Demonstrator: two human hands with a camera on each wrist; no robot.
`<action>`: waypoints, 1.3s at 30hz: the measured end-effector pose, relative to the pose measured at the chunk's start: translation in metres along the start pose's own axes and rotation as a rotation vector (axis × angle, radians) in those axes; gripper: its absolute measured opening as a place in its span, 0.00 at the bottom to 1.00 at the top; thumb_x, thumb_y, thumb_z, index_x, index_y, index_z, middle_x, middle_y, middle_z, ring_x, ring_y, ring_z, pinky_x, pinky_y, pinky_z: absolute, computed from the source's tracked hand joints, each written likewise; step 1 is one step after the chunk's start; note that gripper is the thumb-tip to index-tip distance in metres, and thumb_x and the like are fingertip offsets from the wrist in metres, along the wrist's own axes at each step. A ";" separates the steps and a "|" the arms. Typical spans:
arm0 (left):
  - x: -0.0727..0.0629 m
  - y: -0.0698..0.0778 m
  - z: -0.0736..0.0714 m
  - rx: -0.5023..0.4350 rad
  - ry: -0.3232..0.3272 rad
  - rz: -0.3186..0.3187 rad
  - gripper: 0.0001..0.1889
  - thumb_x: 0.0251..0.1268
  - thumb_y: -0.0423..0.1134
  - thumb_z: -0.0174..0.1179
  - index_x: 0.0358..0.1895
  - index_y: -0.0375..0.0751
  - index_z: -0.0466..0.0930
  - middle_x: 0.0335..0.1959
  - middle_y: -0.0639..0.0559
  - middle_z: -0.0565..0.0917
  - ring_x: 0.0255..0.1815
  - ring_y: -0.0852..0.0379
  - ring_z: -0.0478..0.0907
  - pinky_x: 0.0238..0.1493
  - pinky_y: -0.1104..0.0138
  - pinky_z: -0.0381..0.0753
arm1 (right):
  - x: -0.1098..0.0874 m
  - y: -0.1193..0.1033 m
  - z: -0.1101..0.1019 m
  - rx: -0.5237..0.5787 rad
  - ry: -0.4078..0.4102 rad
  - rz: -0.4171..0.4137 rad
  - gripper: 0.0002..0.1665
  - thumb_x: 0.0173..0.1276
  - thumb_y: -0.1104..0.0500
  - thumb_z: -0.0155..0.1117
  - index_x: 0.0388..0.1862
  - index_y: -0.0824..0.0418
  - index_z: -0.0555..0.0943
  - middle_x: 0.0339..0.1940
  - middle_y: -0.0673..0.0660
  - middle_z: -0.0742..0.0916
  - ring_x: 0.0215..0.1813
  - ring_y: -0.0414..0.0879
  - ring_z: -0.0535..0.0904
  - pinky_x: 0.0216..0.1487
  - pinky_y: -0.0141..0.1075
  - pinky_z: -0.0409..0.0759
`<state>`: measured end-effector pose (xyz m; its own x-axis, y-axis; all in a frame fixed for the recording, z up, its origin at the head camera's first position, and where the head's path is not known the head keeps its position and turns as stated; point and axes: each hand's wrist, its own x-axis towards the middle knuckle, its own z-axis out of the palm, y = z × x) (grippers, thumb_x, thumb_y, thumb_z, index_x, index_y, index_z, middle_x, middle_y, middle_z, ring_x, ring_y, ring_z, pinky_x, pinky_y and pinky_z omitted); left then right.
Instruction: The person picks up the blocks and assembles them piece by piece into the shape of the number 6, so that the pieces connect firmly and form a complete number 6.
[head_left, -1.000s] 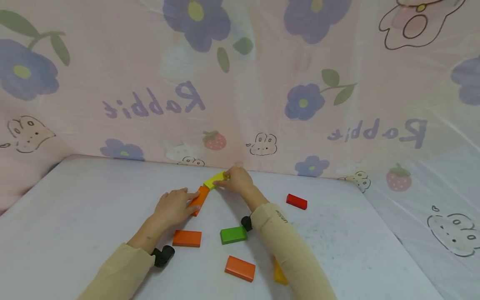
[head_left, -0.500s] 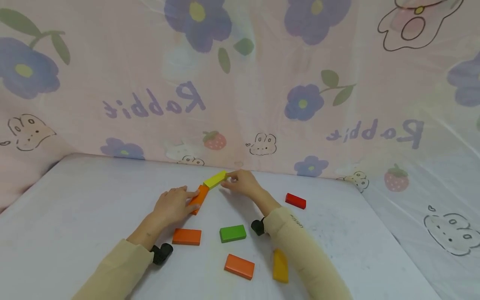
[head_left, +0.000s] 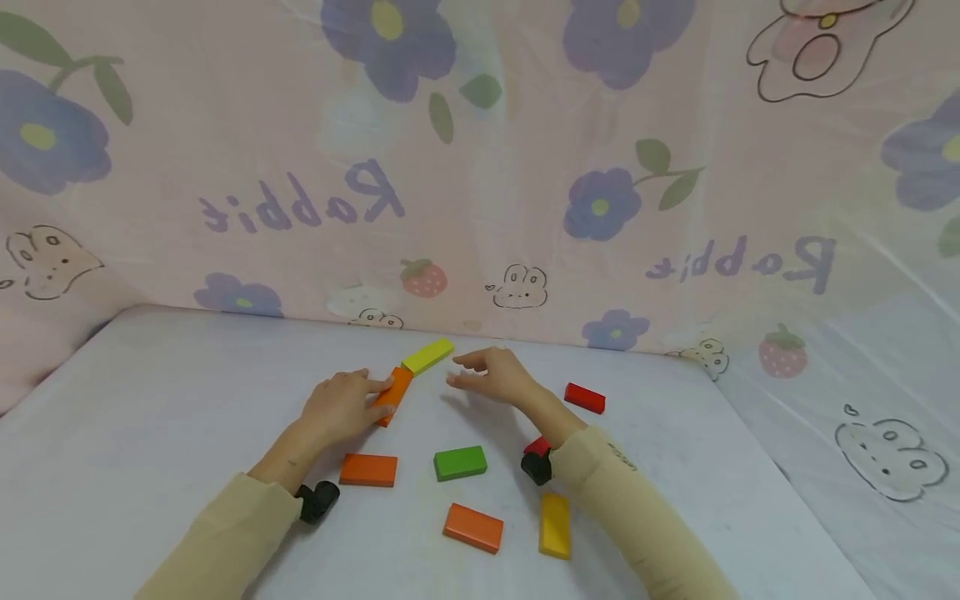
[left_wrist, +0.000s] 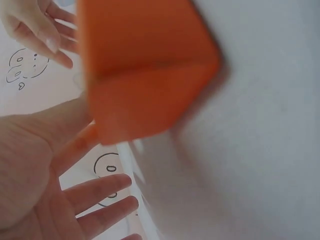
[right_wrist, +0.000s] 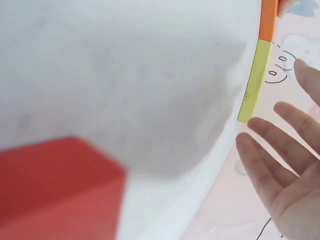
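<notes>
My left hand pinches an orange block with thumb and index finger towards the back of the table. A yellow block stands end to end with it, angled to the right. My right hand is just right of the yellow block, its fingers loosely spread and holding nothing. In the right wrist view the right fingertips are beside the yellow block's near end. A large orange block fills the foreground of the left wrist view and hides the left fingertips.
An orange block, a green block, another orange block and a dark yellow block lie on the white table. One red block lies right; another red block peeks out by the right wrist. A patterned curtain hangs behind.
My right hand has let go of the yellow block and drawn back to the right. The dark yellow block and a second red block have come out from behind the right arm.
</notes>
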<state>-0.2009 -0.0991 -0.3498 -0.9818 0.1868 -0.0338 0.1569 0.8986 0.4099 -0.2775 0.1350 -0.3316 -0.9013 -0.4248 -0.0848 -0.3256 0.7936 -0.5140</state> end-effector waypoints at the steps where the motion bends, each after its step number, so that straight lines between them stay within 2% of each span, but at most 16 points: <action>1: 0.000 0.000 0.000 -0.003 -0.001 0.001 0.24 0.66 0.45 0.60 0.64 0.44 0.75 0.66 0.29 0.69 0.64 0.29 0.66 0.63 0.37 0.63 | -0.003 0.001 0.000 0.006 -0.010 -0.002 0.29 0.64 0.44 0.64 0.61 0.54 0.79 0.58 0.57 0.83 0.61 0.52 0.77 0.59 0.47 0.78; 5: 0.002 -0.002 -0.001 -0.012 -0.017 0.011 0.24 0.67 0.45 0.59 0.64 0.44 0.74 0.67 0.29 0.67 0.65 0.29 0.65 0.63 0.37 0.64 | -0.012 0.006 0.000 0.011 -0.047 -0.021 0.28 0.64 0.43 0.65 0.61 0.53 0.79 0.56 0.55 0.84 0.59 0.51 0.78 0.57 0.44 0.79; 10: 0.003 -0.007 -0.006 -0.019 -0.068 0.028 0.22 0.69 0.42 0.55 0.65 0.44 0.73 0.68 0.29 0.66 0.66 0.28 0.63 0.62 0.35 0.64 | -0.022 0.008 0.001 0.029 -0.086 -0.035 0.28 0.64 0.44 0.65 0.60 0.53 0.80 0.55 0.53 0.85 0.57 0.50 0.78 0.53 0.41 0.81; 17: 0.004 -0.015 -0.008 -0.089 -0.140 0.037 0.24 0.69 0.41 0.53 0.67 0.44 0.70 0.70 0.29 0.63 0.69 0.26 0.58 0.62 0.32 0.60 | -0.034 0.008 0.001 0.042 -0.128 -0.069 0.27 0.63 0.47 0.68 0.59 0.54 0.81 0.54 0.54 0.86 0.58 0.50 0.78 0.59 0.45 0.78; 21: 0.005 -0.015 -0.008 -0.126 -0.143 0.023 0.24 0.68 0.41 0.55 0.67 0.43 0.71 0.70 0.29 0.62 0.69 0.26 0.57 0.63 0.32 0.58 | -0.040 0.009 0.000 0.043 -0.156 -0.070 0.26 0.61 0.47 0.69 0.58 0.53 0.81 0.54 0.52 0.86 0.58 0.49 0.78 0.58 0.45 0.78; 26: 0.006 -0.013 -0.008 -0.174 -0.139 0.016 0.24 0.67 0.41 0.58 0.66 0.41 0.71 0.70 0.28 0.62 0.70 0.27 0.56 0.65 0.34 0.57 | -0.045 0.009 0.001 0.054 -0.197 -0.080 0.26 0.61 0.47 0.69 0.58 0.51 0.81 0.56 0.50 0.85 0.58 0.48 0.76 0.55 0.41 0.79; 31: 0.006 -0.010 -0.008 -0.174 -0.128 -0.005 0.25 0.66 0.43 0.59 0.65 0.42 0.72 0.70 0.29 0.63 0.70 0.27 0.57 0.65 0.35 0.59 | -0.050 0.006 0.000 0.042 -0.225 -0.101 0.25 0.60 0.48 0.70 0.57 0.51 0.82 0.57 0.51 0.84 0.57 0.48 0.78 0.52 0.36 0.81; 35: 0.005 -0.007 -0.008 -0.167 -0.112 -0.018 0.25 0.65 0.44 0.60 0.65 0.43 0.73 0.69 0.30 0.64 0.69 0.28 0.58 0.64 0.35 0.60 | -0.053 0.005 0.000 0.039 -0.251 -0.126 0.25 0.59 0.50 0.71 0.57 0.51 0.82 0.58 0.51 0.84 0.56 0.49 0.78 0.54 0.39 0.80; 39: 0.005 -0.006 -0.008 -0.158 -0.105 -0.025 0.24 0.65 0.43 0.60 0.64 0.43 0.74 0.69 0.31 0.64 0.69 0.28 0.58 0.65 0.36 0.60 | -0.056 0.005 0.001 0.040 -0.283 -0.168 0.25 0.59 0.51 0.72 0.56 0.51 0.82 0.58 0.50 0.83 0.60 0.49 0.76 0.59 0.44 0.78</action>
<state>-0.2075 -0.1064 -0.3453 -0.9674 0.2128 -0.1370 0.1057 0.8316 0.5453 -0.2289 0.1625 -0.3303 -0.7187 -0.6573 -0.2268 -0.4467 0.6865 -0.5738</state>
